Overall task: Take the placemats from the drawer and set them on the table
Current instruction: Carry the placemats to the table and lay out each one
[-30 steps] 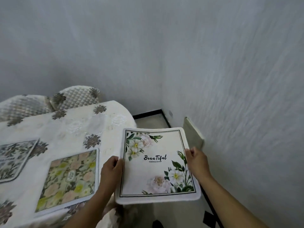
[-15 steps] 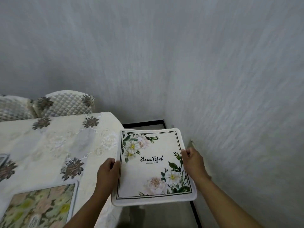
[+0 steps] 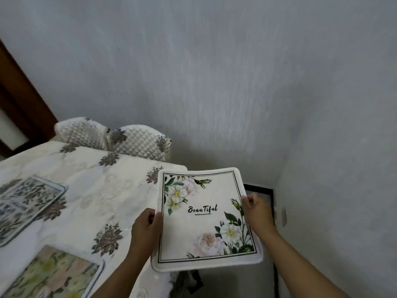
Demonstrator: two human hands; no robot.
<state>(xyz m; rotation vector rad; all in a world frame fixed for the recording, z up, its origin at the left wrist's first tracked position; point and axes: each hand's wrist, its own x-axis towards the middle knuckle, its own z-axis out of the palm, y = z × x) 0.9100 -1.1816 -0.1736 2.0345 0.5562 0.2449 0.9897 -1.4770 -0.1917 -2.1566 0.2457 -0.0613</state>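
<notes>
The white placemat [image 3: 204, 218] is a near-square pad with rounded corners and a thin double black border. White and pale pink flowers with green leaves fill its far-left and near-right corners, and the script word "BeauTiful" crosses the middle above a line of print too small to read. The left hand [image 3: 146, 231] curls round the middle of its left edge and the right hand [image 3: 256, 214] pinches the right edge, so both are grasping it and it lies nearly flat between them. Its far-left corner and left edge overlap the right end of the table [image 3: 96, 190], while the rest hangs past that end over the floor [image 3: 260, 190]; whether it touches the cloth I cannot tell. On the table, a blue-grey placemat [image 3: 25, 203] lies to the far left and a green-yellow placemat [image 3: 53, 274] nearer the person, leaving a bare stretch of flowered cloth just left of the held mat. Two quilted chair backs [image 3: 137, 143] stand at the far edge, and the wall [image 3: 322, 147] closes in on the right. Compared with half a second ago, the mat reaches further over the table corner, the blue-grey mat is fully back in sight, and a dark wooden frame [image 3: 19, 100] shows at the left.
</notes>
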